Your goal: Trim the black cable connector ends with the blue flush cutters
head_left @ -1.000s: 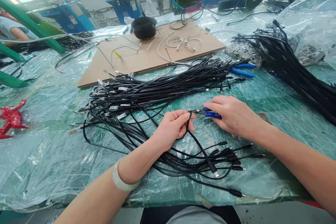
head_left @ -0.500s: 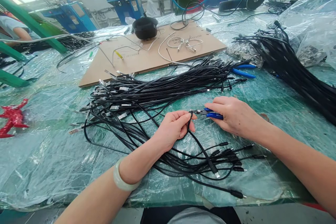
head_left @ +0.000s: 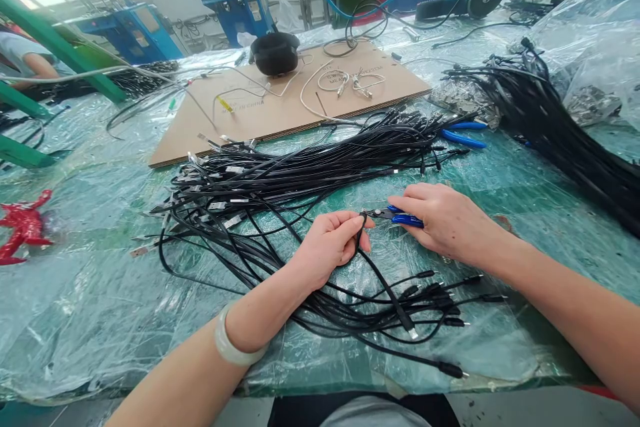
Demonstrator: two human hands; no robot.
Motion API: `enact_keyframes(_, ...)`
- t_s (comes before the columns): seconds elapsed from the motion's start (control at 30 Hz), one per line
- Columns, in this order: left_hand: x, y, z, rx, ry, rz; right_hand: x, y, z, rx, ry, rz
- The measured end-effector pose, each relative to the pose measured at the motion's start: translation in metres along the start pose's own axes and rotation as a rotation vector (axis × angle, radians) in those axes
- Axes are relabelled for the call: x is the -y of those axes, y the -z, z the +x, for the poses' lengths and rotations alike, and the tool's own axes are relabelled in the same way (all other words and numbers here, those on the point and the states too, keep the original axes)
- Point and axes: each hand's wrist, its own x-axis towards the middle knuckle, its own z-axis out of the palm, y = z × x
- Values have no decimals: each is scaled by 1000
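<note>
Between the thumb and fingers of my left hand [head_left: 331,243] a black cable [head_left: 383,283] is pinched, bent at my fingertips. My right hand [head_left: 445,223] grips blue-handled cutting pliers [head_left: 406,219]. Their jaws meet the cable right at my left fingertips; what exactly lies between the jaws is too small to tell. Below my hands, a loose bunch of black cables [head_left: 345,320] spreads over the table, its plug ends pointing right. Just beyond lies a thick bundle of black cables [head_left: 310,157], with silvery connectors at its left end.
A cardboard sheet [head_left: 200,127] carries white cables [head_left: 334,80] and a black round object [head_left: 275,53]. Other blue-handled pliers [head_left: 464,137] lie near the bundle's right end. More black cables [head_left: 560,127] are at right, a red figure [head_left: 23,227] at left. Another person's arm [head_left: 37,65] shows far left.
Almost nothing differs. Both hands keep their places with the cable and pliers; the whole view has shifted very slightly.
</note>
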Motion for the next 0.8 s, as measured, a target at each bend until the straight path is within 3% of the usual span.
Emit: enact_keyframes(0.8, 1, 1, 1, 6, 2, -1, -3, -1, -1, -18, -2, 37)
